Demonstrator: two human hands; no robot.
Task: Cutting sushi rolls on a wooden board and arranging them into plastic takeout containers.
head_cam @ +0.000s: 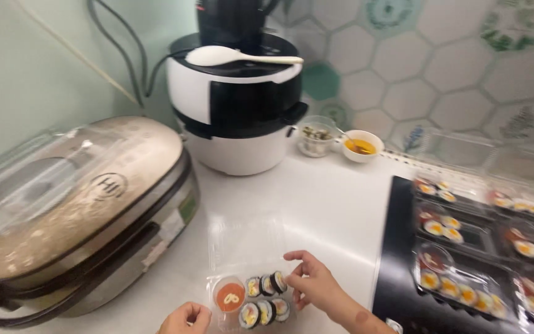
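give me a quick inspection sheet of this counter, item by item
surface: white counter, bare in the middle
job's things: open clear box holding sliced rice rolls and a red sauce cup
clutter: black tray of filled boxes at right, two small bowls
hands: left hand at the box's near corner; right hand with fingers on its right edge
cables: dark cords up the wall behind the cooker
surroundings: lidded grill pan, white-and-black cooker with a rice paddle on top, hexagon tiles
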